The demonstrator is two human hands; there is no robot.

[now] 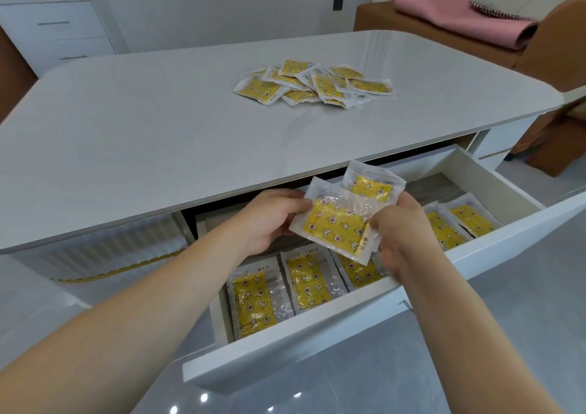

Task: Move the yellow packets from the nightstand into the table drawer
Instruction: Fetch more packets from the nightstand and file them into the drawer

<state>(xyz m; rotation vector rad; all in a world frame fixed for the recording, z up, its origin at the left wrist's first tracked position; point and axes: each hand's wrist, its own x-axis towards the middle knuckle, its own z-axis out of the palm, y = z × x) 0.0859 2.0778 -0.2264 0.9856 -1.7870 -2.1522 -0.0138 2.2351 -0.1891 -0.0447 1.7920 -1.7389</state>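
Both hands gripped a small stack of yellow packets (344, 220) directly above the open drawer (348, 328): left hand (269, 220) on its left edge, right hand (396, 239) on its right. The drawer's free space lay just below, between packets already laid there.

Bright, even light is glaring off the glossy table (158, 121) and floor (475, 366) (edges are bending, wide-angle).

Pink blanket (459, 17) folded on brown sofa (539, 58); grey cushion (520, 1) beside it; black wall socket (338, 3).
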